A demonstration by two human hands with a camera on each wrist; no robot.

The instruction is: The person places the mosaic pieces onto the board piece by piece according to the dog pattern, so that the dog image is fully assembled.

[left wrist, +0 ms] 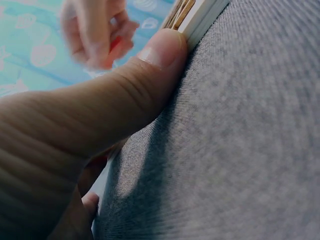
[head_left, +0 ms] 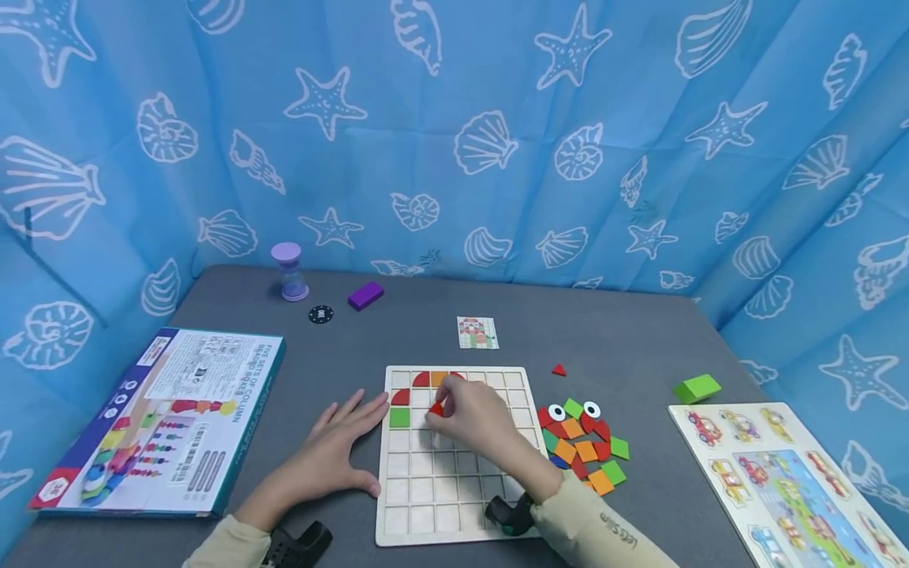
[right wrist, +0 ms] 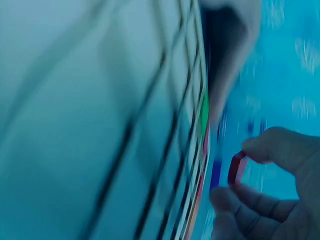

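Note:
A wooden grid board (head_left: pixel 420 519) lies on the dark table, with red rounded tiles (head_left: pixel 401 397), an orange square tile (head_left: pixel 439 379) and a green square tile (head_left: pixel 400 417) in cells near its upper left. Above these upper cells, my right hand (head_left: pixel 474 418) pinches a small red tile (right wrist: pixel 237 169) between thumb and fingers; its full outline is partly covered. My left hand (head_left: pixel 334 450) lies along the board's left side, fingers spread. In the left wrist view the left thumb (left wrist: pixel 125 90) touches the board's edge.
Loose coloured tiles (head_left: pixel 585 451) are heaped right of the board, with a red triangle (head_left: pixel 559 370) above. A pattern card (head_left: pixel 478 333) lies behind. A box (head_left: pixel 177 418) stands left; a puzzle board (head_left: pixel 795 481) and green block (head_left: pixel 697 388) lie right. An hourglass (head_left: pixel 290 272) stands at the back.

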